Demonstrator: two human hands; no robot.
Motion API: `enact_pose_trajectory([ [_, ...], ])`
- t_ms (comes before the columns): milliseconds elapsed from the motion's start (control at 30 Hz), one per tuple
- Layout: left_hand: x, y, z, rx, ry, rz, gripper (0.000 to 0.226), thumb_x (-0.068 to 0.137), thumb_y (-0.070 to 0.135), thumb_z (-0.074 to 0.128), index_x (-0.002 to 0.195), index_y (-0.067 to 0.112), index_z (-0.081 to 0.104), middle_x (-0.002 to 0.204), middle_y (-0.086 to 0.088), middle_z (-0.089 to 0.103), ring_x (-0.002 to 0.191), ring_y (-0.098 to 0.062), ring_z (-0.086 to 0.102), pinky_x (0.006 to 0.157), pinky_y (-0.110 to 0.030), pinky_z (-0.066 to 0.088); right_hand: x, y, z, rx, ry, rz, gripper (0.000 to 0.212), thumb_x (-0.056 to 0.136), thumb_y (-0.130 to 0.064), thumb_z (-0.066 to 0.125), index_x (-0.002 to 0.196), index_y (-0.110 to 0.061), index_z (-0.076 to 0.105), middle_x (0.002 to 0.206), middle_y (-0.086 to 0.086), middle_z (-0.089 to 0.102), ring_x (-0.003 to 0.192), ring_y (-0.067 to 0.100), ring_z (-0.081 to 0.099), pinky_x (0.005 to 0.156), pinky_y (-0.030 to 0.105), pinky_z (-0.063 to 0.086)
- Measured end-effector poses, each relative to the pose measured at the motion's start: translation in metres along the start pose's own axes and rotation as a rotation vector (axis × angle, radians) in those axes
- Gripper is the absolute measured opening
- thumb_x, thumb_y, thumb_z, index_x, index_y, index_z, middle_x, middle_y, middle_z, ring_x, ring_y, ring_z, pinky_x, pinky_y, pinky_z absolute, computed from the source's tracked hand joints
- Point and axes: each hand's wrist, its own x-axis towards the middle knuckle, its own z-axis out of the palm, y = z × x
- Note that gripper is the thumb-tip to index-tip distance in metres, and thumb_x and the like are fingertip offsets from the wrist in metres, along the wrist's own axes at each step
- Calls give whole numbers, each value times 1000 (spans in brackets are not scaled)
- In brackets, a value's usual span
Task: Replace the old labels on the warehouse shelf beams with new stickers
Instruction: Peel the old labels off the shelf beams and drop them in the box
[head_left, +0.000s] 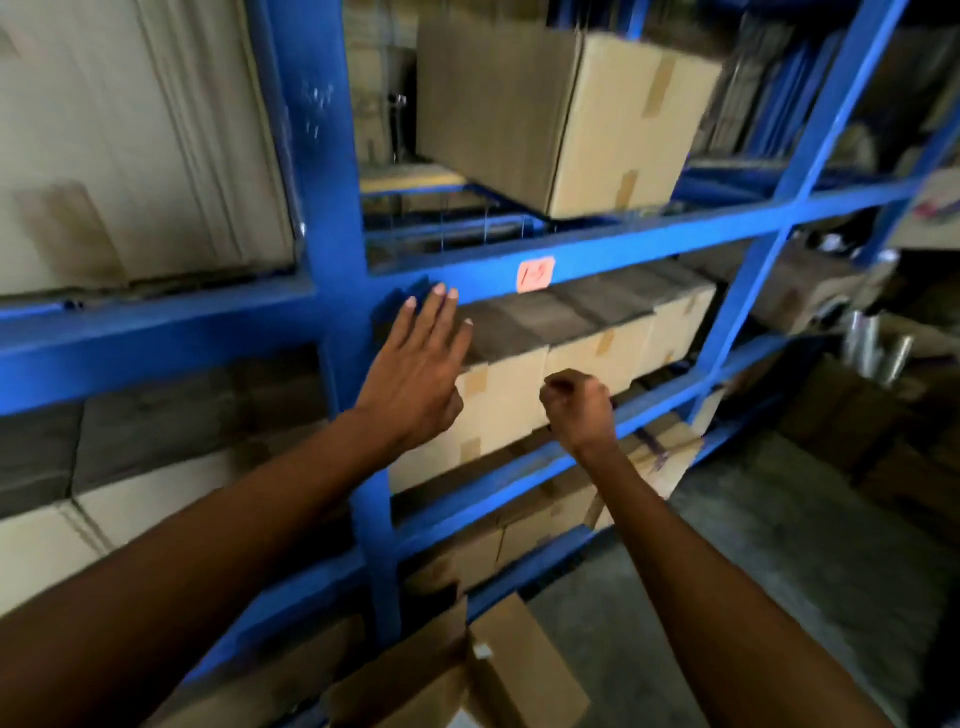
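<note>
An orange label (535, 274) with handwritten marks is stuck on the front of a blue shelf beam (649, 244). My left hand (415, 374) is raised flat with fingers spread, its fingertips just under the beam and left of the label, holding nothing. My right hand (579, 408) is curled into a fist below and a little right of the label, in front of the boxes. A thin dark tip shows at the fist's lower edge; whether it holds something I cannot tell.
A thick blue upright post (332, 208) stands left of my left hand. Cardboard boxes (571, 114) fill the shelves above and below (597, 353). An open carton (467, 675) lies at the bottom. Grey concrete floor (779, 545) lies to the right.
</note>
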Motion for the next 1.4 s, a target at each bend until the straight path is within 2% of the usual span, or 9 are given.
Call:
enact_pose_trajectory([
  [233,33,-27,2,141,-156,-106,80,91,36,40,146,5,-9,156,-20,-14,143,-33,-15,117,-46,-6,81,-40,-34,22,131,-125,29,86,-14,52,112,-6,63,110,23,66,104,38,60,90,42,47],
  [433,30,-26,16,231,-225,-102,99,83,49,48,143,2,-15,154,-22,-16,143,-37,-12,117,-48,-4,108,-38,-13,-53,90,-203,33,90,-15,49,120,-5,55,123,21,51,109,39,54,95,45,44],
  [567,30,-24,18,261,-235,-121,106,82,54,50,141,2,-21,154,-22,-18,142,-38,-14,115,-49,-6,108,-38,10,14,124,-185,33,97,-24,39,122,-5,50,122,15,49,111,27,47,93,33,38],
  [767,28,-21,18,264,-239,-139,107,83,57,50,141,6,-23,149,-19,-28,141,-38,-17,115,-50,-7,99,-46,28,25,191,-131,39,89,-16,54,124,-3,46,124,14,48,114,31,45,97,41,42],
  [967,28,-20,22,269,-197,-146,104,84,56,47,137,7,-28,141,-19,-36,139,-39,-23,113,-50,-13,113,-42,19,-18,239,-232,26,85,-23,56,99,-2,61,104,18,60,100,32,54,88,43,45],
  [1033,25,-22,23,281,-194,-140,102,86,52,47,133,7,-32,139,-20,-39,136,-39,-27,111,-49,-17,114,-38,17,86,183,-274,19,81,-26,63,87,-8,60,92,12,61,87,26,57,72,36,49],
  [1133,23,-20,25,292,-201,-133,102,87,52,46,134,6,-32,138,-21,-40,133,-39,-30,110,-49,-17,107,-31,15,237,111,-285,27,80,-39,65,68,-22,49,69,-3,55,62,12,51,49,20,33],
  [1300,20,-17,23,305,-203,-114,104,84,55,49,141,6,-23,144,-21,-34,138,-40,-24,113,-51,-11,80,-30,16,438,38,-255,29,78,-40,62,62,-20,48,59,0,53,57,18,53,55,36,46],
  [1400,6,-9,30,312,-189,-126,105,79,54,53,145,7,-13,148,-24,-28,138,-40,-24,115,-52,-10,59,-27,26,455,-59,-285,20,73,-31,61,61,-21,48,59,-3,52,58,14,51,55,33,45],
])
